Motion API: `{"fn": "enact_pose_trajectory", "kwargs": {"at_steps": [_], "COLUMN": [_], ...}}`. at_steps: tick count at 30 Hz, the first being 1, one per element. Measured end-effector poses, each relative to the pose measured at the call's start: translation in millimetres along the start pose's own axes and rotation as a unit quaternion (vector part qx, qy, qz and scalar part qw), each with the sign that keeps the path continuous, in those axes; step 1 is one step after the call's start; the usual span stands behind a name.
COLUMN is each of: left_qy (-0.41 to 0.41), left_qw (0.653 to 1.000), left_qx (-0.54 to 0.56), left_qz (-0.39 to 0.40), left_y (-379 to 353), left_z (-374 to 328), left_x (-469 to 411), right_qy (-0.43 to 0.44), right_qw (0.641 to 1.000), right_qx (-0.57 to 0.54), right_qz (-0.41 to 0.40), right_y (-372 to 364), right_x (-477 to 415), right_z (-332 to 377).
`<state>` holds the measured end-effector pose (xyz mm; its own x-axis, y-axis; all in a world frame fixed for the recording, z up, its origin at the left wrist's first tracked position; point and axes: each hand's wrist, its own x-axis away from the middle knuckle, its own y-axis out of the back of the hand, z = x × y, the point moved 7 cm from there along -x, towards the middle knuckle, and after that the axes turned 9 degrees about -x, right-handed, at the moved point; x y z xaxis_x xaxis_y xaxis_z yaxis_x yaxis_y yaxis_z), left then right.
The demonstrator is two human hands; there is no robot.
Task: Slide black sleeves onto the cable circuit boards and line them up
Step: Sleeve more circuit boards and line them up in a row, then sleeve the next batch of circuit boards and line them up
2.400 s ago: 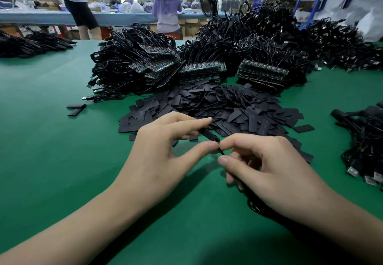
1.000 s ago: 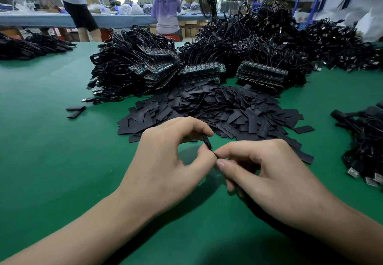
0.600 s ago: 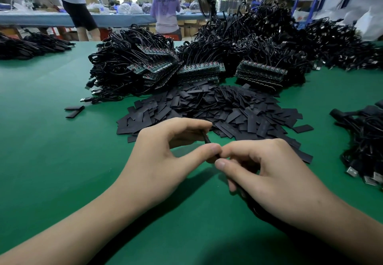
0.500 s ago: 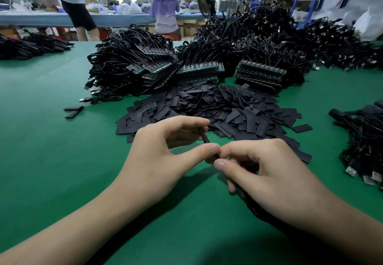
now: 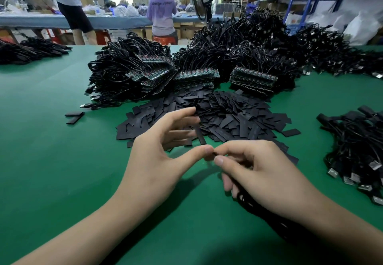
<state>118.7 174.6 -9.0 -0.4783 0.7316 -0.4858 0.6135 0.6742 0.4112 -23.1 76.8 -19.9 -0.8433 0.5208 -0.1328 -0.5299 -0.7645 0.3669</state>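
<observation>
My left hand holds a flat black sleeve between thumb tip and fingers, the sleeve standing nearly upright above the thumb. My right hand pinches the end of a black cable right against the sleeve's lower end; whatever is at the cable's tip is hidden by the fingers. The cable runs down under my right palm. A heap of loose black sleeves lies just beyond both hands. Stacks of green circuit boards on black cables sit behind the heap.
A bundle of cables with USB plugs lies at the right on the green table. Two stray sleeves lie at left. More cable heaps fill the back. People stand at a far table.
My left index finger has lifted and straightened, so more of the sleeve shows above the thumb. The right hand stays pinched at the same spot.
</observation>
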Motion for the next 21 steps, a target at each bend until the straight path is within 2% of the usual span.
{"fn": "enact_pose_trajectory", "kwargs": {"at_steps": [3, 7, 9, 10, 13, 15, 17, 21], "left_qy": [-0.017, -0.011, 0.001, 0.009, 0.034, 0.058, 0.086, 0.159], "left_qw": [0.999, 0.998, 0.998, 0.998, 0.995, 0.992, 0.989, 0.977], "left_qx": [-0.039, -0.056, -0.053, -0.053, -0.049, -0.038, -0.032, 0.045], "left_qz": [0.007, 0.021, 0.035, 0.046, 0.083, 0.106, 0.117, 0.132], "left_y": [-2, -6, -9, -12, -22, -31, -42, -80], "left_z": [-5, -7, -8, -10, -15, -16, -15, -5], "left_x": [1, -2, -4, -6, -17, -31, -50, -91], "right_qy": [-0.053, -0.105, -0.133, -0.151, -0.194, -0.166, -0.159, -0.232], "right_qw": [0.995, 0.976, 0.957, 0.940, 0.839, 0.815, 0.815, 0.801], "right_qx": [-0.073, -0.032, 0.068, 0.153, 0.418, 0.476, 0.508, 0.541], "right_qz": [-0.047, -0.186, -0.247, -0.266, -0.289, -0.285, -0.227, -0.106], "right_y": [28, 104, 150, 171, 204, 195, 172, 150], "right_x": [-8, -14, -11, -9, 1, 1, -5, -8], "right_z": [-7, -15, -20, -22, -20, -16, -23, -52]}}
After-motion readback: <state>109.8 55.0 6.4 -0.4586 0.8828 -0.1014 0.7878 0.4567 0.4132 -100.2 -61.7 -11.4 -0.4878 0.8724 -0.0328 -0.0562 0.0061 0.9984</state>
